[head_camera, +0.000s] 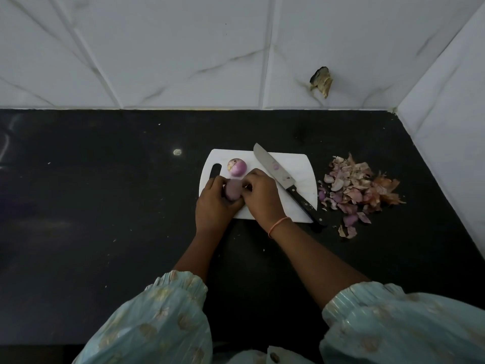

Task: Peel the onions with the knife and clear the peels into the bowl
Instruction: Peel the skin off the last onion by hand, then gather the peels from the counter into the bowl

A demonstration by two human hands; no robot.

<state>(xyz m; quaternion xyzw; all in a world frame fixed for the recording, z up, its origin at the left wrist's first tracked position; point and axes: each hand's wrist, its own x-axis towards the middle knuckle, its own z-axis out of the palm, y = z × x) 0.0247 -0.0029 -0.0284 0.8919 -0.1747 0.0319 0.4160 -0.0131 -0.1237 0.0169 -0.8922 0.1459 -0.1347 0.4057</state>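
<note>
From the head view, both hands work over the near left corner of the white cutting board point(301, 169) on the dark bench point(105, 206). The left hand point(215, 203) has its grip curled round an onion point(232, 193), holding it just above the board. The right hand point(262, 193) pinches at the onion's right side, seemingly pulling skin off with the fingertips. A second onion point(237, 167), already peeled and glossy, sits on the board just beyond the hands.

The knife point(280, 177) lies idle on the board to the right, blade pointing far-left, handle hanging off the near edge. The heap of peels point(359, 191) lies on the bench right of the board; no bowl is in view.

To do this well, I would keep the left grip firm, turn the onion steadily, and peel in whole layers, dropping each piece onto the heap.
</note>
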